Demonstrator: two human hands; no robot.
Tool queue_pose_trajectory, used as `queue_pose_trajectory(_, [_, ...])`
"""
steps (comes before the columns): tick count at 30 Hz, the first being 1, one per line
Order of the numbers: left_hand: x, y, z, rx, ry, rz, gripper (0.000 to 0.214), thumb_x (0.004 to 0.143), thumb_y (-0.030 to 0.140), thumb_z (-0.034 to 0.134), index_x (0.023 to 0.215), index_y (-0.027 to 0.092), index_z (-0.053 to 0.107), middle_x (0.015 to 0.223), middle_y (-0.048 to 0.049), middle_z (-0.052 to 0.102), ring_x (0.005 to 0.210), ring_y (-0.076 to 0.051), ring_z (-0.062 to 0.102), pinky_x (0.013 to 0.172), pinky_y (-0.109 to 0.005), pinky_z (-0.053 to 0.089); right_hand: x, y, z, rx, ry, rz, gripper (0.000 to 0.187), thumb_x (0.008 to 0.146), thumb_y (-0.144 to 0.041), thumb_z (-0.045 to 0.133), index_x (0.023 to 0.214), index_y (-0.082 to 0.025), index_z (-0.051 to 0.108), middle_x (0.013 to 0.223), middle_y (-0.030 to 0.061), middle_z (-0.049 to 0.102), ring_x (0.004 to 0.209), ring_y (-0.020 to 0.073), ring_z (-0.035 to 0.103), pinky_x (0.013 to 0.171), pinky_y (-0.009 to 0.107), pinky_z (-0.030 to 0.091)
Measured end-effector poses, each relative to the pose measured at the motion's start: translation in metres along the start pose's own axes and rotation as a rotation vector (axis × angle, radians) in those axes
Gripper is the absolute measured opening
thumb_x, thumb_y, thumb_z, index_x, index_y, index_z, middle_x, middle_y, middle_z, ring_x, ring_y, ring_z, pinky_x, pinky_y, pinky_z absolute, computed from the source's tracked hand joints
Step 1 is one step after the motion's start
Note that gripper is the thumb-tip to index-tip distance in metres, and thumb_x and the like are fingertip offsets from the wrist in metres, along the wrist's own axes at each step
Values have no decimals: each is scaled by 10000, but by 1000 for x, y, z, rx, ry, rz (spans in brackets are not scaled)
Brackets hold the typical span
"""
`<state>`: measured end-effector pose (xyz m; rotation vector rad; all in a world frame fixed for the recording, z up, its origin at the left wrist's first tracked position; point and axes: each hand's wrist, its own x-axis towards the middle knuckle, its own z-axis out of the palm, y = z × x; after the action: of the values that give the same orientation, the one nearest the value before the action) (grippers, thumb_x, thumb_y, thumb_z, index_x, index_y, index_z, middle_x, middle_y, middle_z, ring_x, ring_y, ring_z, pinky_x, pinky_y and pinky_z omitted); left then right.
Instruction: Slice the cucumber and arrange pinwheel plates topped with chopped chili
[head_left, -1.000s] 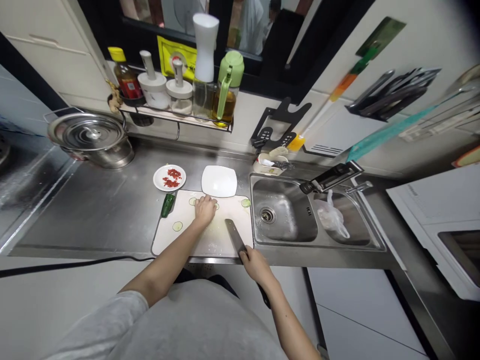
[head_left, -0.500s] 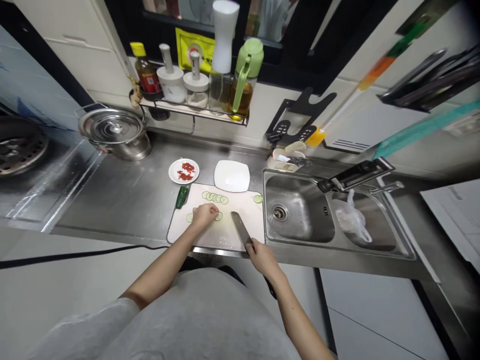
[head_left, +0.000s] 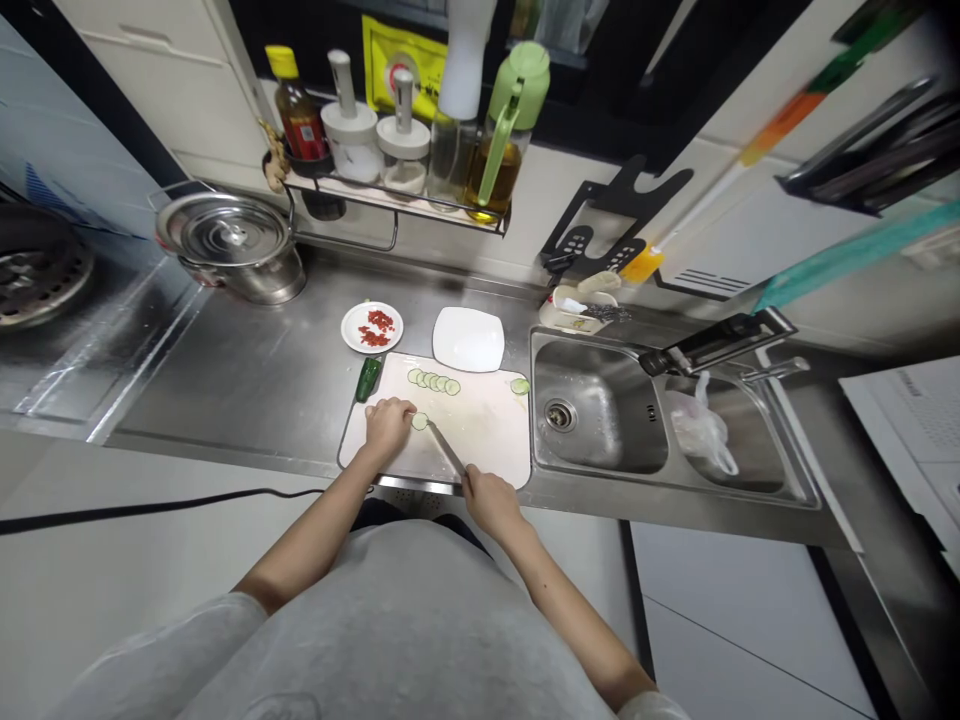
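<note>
A white cutting board lies on the steel counter in front of me. My left hand rests on its left part with fingers curled over cucumber slices. My right hand is closed on the handle of a knife, whose blade sits edge-down right beside the left fingers. A row of cut cucumber slices lies along the board's far edge, and one slice sits at its far right corner. A green cucumber end lies just off the board's left edge.
A small dish of red chilli pieces and a white square plate stand behind the board. A double sink with a plastic bag lies to the right. A lidded steel pot and a condiment rack are at the back left.
My left hand has moved from the board's far edge to its near left part, uncovering the row of slices. My right hand has swung the knife left, up against the left fingers.
</note>
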<state>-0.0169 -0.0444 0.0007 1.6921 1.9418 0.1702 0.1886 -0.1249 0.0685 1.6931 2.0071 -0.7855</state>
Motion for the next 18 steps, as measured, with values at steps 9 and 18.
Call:
queue_pose_trajectory(9, [0,-2,4,-12,-5,5,250,820,247,513,1002,274,682,1084,-57,656,1083,-266,515,921,-417,309,7,-8,3,5,-6,-20,322,973,-288,284,1148,-170,527,980,141,687,934,248,643,734,316,407])
queue_pose_trajectory(18, [1,-1,4,-17,-15,7,242,815,250,520,991,278,684,1060,-52,660,1076,-264,515,919,-421,304,13,-15,-3,-33,-62,-34,281,938,-191,328,1141,-152,519,973,157,683,943,262,644,715,316,417])
